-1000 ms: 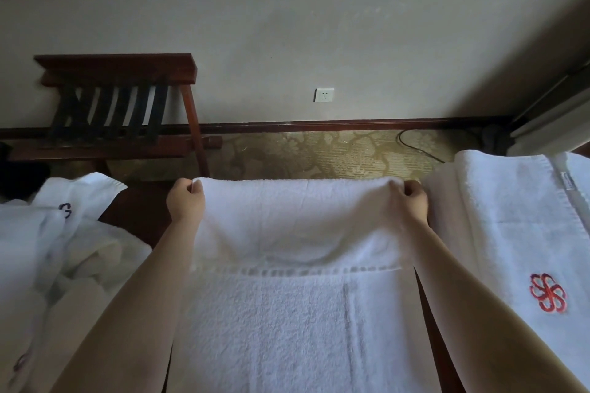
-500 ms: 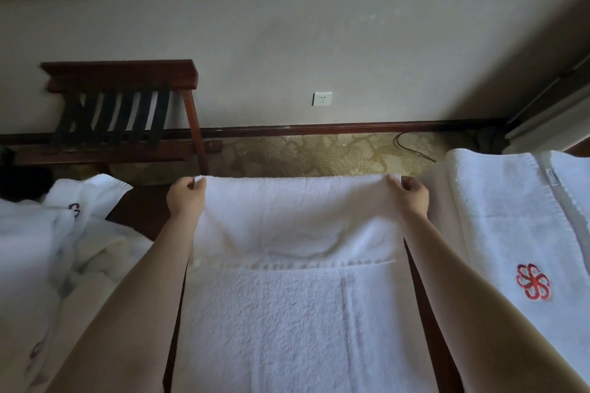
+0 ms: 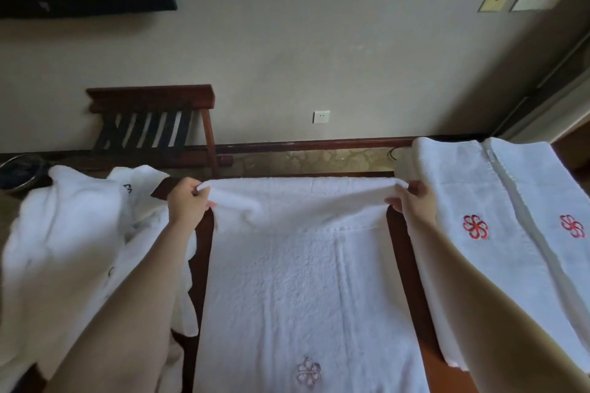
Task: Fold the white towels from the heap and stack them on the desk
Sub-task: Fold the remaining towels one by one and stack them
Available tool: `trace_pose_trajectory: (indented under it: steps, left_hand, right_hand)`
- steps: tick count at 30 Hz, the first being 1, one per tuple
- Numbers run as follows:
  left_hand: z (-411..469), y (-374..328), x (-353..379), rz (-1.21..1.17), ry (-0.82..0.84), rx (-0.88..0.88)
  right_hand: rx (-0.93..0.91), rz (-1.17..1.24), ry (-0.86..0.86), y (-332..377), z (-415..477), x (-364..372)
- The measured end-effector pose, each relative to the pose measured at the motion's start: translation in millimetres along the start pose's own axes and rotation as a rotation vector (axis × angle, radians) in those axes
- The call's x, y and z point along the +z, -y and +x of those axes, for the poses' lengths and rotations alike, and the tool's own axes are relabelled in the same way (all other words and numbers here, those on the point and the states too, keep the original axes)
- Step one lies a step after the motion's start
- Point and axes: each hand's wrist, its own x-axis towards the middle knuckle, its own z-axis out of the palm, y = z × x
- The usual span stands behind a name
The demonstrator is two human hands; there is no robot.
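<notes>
A white terry towel (image 3: 303,290) lies flat along the dark wooden desk (image 3: 397,233); its far end is lifted, the left hand (image 3: 188,202) pinching one corner and the right hand (image 3: 414,202) pinching the other, the cloth sagging between them. Compared with half a second ago, the raised fold sits nearer the towel's woven band.

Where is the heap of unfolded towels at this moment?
In the head view the heap lies on the left of the desk, beside the left hand, which grips a corner of the flat towel in the middle.
</notes>
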Motion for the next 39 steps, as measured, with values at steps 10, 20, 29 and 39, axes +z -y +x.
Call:
trace_pose_trajectory:
  steps: [10,20,29,39]
  left_hand:
    - [-76.9,53.4,-21.5,0.21,0.119,0.171]
    - [-120.4,94.7,-6.8,0.924,0.359,0.253]
    - [-146.0,78.8,29.0,1.108,0.293,0.388]
    - [-138.8,40.4,112.4,0.651,0.336,0.477]
  right_hand:
    - [0.014,-0.118,0.059,-47.2,-75.0,-45.6]
    - [-0.172,-0.675,0.262,-103.6,-99.4,-55.5]
    - [-0.437,-0.999,0.256,-115.9,-121.3,-49.4]
    - [-0.765,-0.98,0.534,-118.3,-128.6,41.8]
